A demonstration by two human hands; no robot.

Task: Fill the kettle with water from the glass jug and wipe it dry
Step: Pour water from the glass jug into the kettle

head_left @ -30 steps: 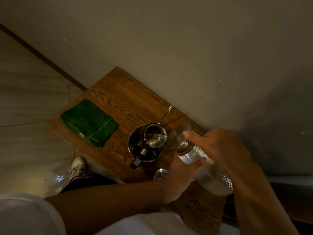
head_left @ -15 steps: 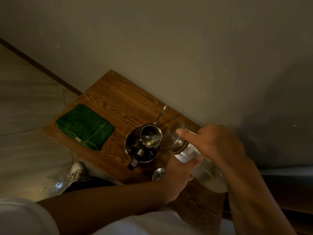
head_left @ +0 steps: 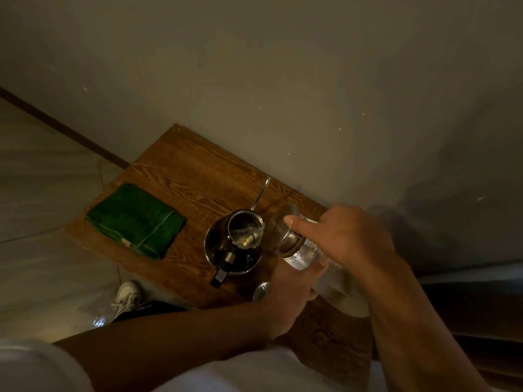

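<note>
Glass jug (head_left: 300, 250) tilted, neck toward the kettle (head_left: 235, 244); both hands clamped on it: right hand (head_left: 351, 236) over the neck, left hand (head_left: 288, 290) under the body. Kettle stands open just beyond the grip, a thin stream entering its mouth. Risks, judged: wet glass may slip; steeper tilt could overshoot the narrow opening and flood the tabletop (head_left: 186, 165); overfilling, since dim light hides the level. Small metal lid (head_left: 260, 290) lies beside the left hand. Green cloth (head_left: 135, 219) sits folded, well apart. Wooden tabletop abuts a plain wall (head_left: 283, 66); tiled floor (head_left: 42, 179) below; room poorly lit.
</note>
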